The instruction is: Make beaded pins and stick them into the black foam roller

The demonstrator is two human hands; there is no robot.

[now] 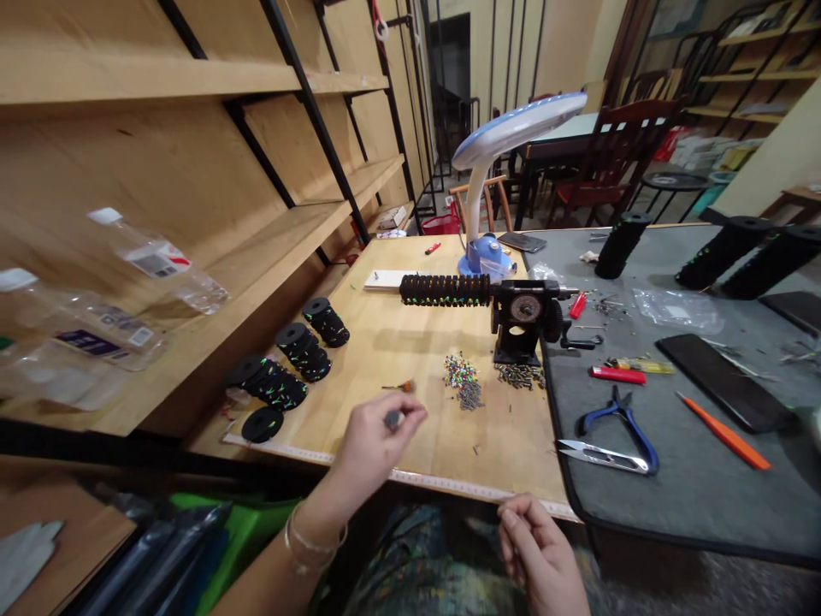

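Observation:
My left hand [378, 438] is over the front of the wooden table [410, 342], its fingers closed around a small dark round object [392, 419]. Just beyond it lies a small orange-and-dark piece [407, 387]. My right hand [535, 547] is low at the table's front edge, thumb and fingers pressed together; anything between them is too small to make out. Piles of colourful beads [460, 370], grey bits [470, 395] and dark metal pieces [518, 375] lie farther back. Behind them a black hand-cranked winder [526, 312] bears a black ribbed roll [445, 290].
Black spools [273, 381] stand at the left by a wooden shelf [256, 244] with plastic bottles. A blue-white lamp [484, 252] rises behind. The grey mat [693, 505] holds pliers [619, 419], snips [603, 456], an orange tool [724, 432], lighters and a phone.

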